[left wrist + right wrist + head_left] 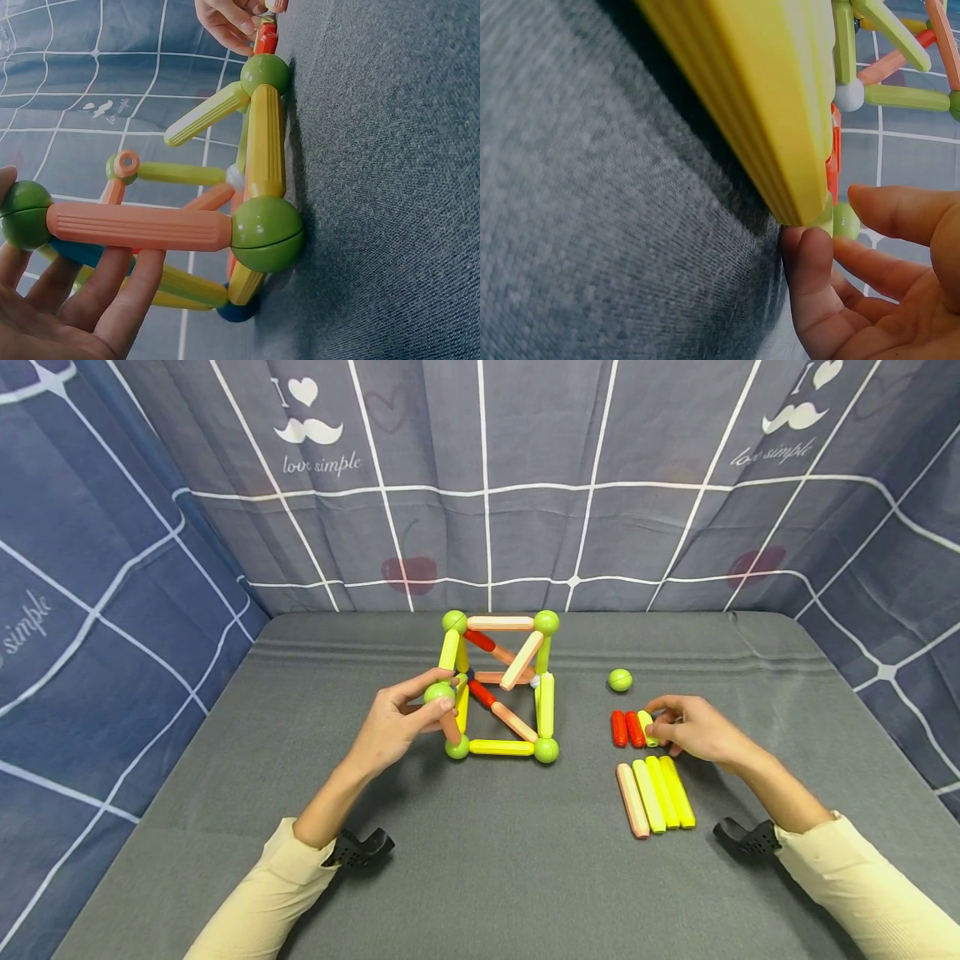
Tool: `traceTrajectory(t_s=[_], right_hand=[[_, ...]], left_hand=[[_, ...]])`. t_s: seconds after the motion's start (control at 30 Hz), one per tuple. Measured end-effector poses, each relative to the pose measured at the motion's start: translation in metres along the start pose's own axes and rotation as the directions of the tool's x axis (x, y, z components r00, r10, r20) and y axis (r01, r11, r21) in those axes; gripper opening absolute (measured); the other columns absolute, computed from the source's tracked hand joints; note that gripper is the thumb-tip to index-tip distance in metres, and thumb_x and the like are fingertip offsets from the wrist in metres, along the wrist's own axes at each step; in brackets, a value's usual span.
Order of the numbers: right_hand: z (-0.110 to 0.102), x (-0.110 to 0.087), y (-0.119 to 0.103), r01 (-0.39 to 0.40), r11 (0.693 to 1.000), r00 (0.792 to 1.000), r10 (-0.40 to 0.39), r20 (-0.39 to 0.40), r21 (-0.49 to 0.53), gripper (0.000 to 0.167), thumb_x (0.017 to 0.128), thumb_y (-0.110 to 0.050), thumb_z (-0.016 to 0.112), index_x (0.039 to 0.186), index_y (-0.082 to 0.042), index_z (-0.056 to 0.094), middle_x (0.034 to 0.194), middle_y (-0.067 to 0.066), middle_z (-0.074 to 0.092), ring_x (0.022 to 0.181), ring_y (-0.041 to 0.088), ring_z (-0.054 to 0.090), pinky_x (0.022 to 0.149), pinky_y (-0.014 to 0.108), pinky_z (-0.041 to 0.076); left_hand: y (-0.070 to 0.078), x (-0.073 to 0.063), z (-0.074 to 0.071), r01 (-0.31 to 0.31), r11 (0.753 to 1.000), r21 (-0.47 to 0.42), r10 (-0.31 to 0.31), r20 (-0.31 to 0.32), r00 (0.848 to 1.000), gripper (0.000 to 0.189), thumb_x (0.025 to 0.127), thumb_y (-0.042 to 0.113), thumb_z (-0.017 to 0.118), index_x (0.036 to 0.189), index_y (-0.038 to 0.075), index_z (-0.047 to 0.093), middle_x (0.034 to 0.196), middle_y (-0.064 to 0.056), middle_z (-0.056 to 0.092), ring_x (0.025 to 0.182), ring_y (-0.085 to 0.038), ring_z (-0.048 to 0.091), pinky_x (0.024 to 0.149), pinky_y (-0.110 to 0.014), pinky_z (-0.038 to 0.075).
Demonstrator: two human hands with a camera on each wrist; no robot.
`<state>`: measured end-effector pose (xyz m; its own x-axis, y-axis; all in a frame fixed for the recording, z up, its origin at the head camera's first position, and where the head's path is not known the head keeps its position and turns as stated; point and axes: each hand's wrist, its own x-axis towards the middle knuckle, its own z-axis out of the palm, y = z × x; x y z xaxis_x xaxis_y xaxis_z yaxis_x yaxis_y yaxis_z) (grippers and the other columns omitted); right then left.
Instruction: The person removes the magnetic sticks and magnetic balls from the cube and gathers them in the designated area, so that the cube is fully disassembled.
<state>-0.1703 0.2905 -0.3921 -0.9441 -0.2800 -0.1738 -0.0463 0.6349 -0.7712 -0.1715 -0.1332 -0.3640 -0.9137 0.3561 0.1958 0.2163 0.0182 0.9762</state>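
Note:
A box-like frame of magnetic sticks and balls [502, 747] stands on the grey table, with diagonals of red and salmon sticks inside. At its near left, my left hand [390, 718] holds a green ball [440, 694] between thumb and fingers. That ball caps an upright salmon stick [139, 226], whose lower end meets another green ball [268, 235]. Over to the right, my right hand [693, 727] has its fingertips around a short light-green stick [647, 727] at the end of a row. The fingers partly cover this stick.
Two short red sticks [627, 729] lie beside the light-green one. Below them is a row of long sticks, one salmon [633, 802] and several yellow ones [666, 793]. A loose green ball [620, 680] lies behind. A patterned curtain [525, 527] surrounds the table's back and sides.

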Motion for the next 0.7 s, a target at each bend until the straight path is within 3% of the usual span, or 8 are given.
traceTrajectory(t_s=[0.17,0.4,0.53,0.7], right_hand=[[0.000,-0.001,-0.002,0.002,1.000,1.000,-0.002,-0.002,-0.001,0.041,0.095,-0.007,0.062,0.128,0.014,0.051,0.088,0.011,0.063,0.073,0.021,0.059,0.063,0.031,0.055],[0.002,0.002,-0.013,0.007,0.999,0.997,-0.010,-0.071,-0.039,0.039,0.098,-0.014,0.061,0.129,0.009,0.053,0.099,0.016,0.059,0.075,0.025,0.056,0.058,0.035,0.054],[0.010,0.011,-0.032,0.033,0.998,0.997,-0.030,-0.066,0.047,0.043,0.098,-0.014,0.062,0.132,0.009,0.050,0.104,0.020,0.058,0.068,0.025,0.055,0.053,0.034,0.052],[0.034,0.022,-0.059,0.032,0.987,0.999,-0.034,0.011,0.155,0.059,0.097,-0.021,0.065,0.142,0.009,0.040,0.110,0.024,0.061,0.054,0.021,0.051,0.047,0.033,0.048]], left_hand=[[0.001,0.000,0.000,0.000,1.000,0.000,0.000,-0.001,1.000,0.044,0.095,0.002,0.064,0.137,-0.006,0.052,0.134,-0.029,0.053,0.102,-0.044,0.064,0.079,-0.040,0.057],[0.001,0.000,0.000,-0.003,1.000,-0.013,0.003,0.000,1.000,0.044,0.094,0.001,0.064,0.137,-0.005,0.053,0.133,-0.029,0.054,0.103,-0.044,0.063,0.079,-0.040,0.057],[0.001,0.000,0.000,-0.005,1.000,-0.028,0.005,-0.003,1.000,0.044,0.094,0.001,0.064,0.136,-0.004,0.054,0.132,-0.027,0.055,0.104,-0.046,0.062,0.079,-0.041,0.057],[0.000,-0.001,0.001,-0.009,1.000,-0.029,0.009,-0.001,1.000,0.043,0.095,0.001,0.064,0.136,-0.004,0.054,0.132,-0.025,0.056,0.104,-0.043,0.063,0.079,-0.042,0.057]])
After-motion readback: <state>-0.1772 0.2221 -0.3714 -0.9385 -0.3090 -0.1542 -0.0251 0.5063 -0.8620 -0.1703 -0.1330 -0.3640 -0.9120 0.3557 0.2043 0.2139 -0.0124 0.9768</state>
